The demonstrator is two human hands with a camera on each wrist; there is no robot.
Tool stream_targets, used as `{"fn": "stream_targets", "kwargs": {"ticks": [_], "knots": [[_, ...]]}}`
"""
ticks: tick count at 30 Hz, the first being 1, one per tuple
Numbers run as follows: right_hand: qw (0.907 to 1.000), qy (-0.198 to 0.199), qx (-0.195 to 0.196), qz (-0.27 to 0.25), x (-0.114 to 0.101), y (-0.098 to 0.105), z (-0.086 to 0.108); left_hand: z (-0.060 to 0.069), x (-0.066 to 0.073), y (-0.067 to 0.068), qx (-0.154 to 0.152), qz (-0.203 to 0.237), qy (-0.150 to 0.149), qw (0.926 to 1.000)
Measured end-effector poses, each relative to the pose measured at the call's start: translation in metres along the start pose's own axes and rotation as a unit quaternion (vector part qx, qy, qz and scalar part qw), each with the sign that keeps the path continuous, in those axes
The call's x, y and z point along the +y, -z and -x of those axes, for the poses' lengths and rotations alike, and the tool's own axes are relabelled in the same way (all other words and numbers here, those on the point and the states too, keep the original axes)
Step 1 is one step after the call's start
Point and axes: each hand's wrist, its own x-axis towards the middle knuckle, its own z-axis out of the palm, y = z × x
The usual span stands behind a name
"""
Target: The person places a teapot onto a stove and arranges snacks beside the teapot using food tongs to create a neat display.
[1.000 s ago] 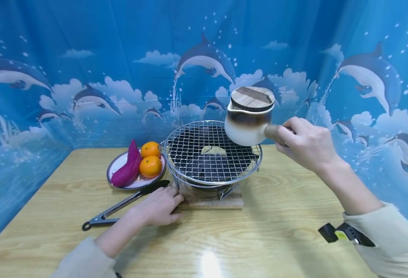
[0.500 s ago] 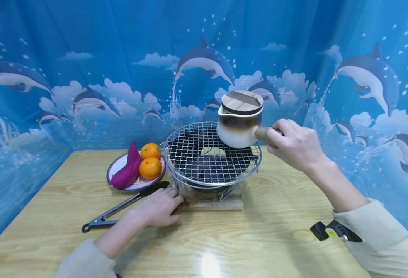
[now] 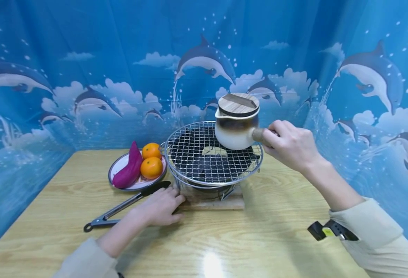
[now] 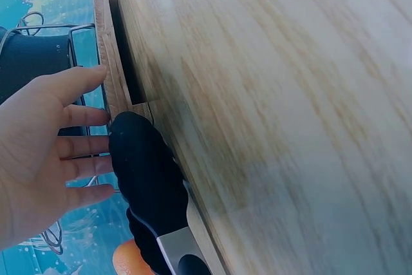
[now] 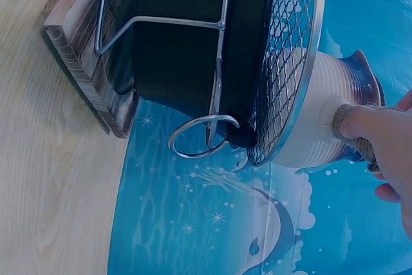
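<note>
My right hand grips the wrapped side handle of a white-and-brown ceramic teapot, which stays upright under its flat wooden lid. The pot is at the back right of the round wire grill rack; whether its base touches the mesh I cannot tell. The rack tops a dark stove in a wire frame on a wooden board. At the board's left front corner, my left hand has its fingers extended, their tips by the board's edge and the black tongs.
Left of the stove, a rimmed plate bears a purple sweet potato and two oranges. The tongs' metal arms lie across the table in front of it. A dolphin-printed blue curtain hangs around the back and sides.
My right hand has carried the teapot to the left and slightly lower over the rack, with the shift slowing in the last half second. The left hand keeps its place.
</note>
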Motion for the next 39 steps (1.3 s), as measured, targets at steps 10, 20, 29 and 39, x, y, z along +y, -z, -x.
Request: {"fn": "stream_targets", "kwargs": {"ticks": [10, 20, 29, 39], "knots": [[0.9999, 0.003, 0.001, 0.014, -0.0002, -0.0027, 0.0006, -0.0009, 0.0007, 0.0037, -0.002, 0.004, 0.0, 1.0], [0.9998, -0.003, -0.02, 0.009, -0.0013, -0.0004, 0.001, -0.0007, 0.0006, 0.0024, -0.01, -0.001, 0.005, 0.9999], [0.9978, -0.018, -0.061, 0.018, -0.0012, 0.0041, -0.0008, -0.001, 0.0006, 0.0021, -0.002, -0.003, 0.002, 1.0], [0.999, -0.018, -0.036, 0.019, -0.0018, 0.0024, -0.002, -0.0015, -0.0014, 0.0039, -0.011, -0.004, 0.003, 0.9999]]}}
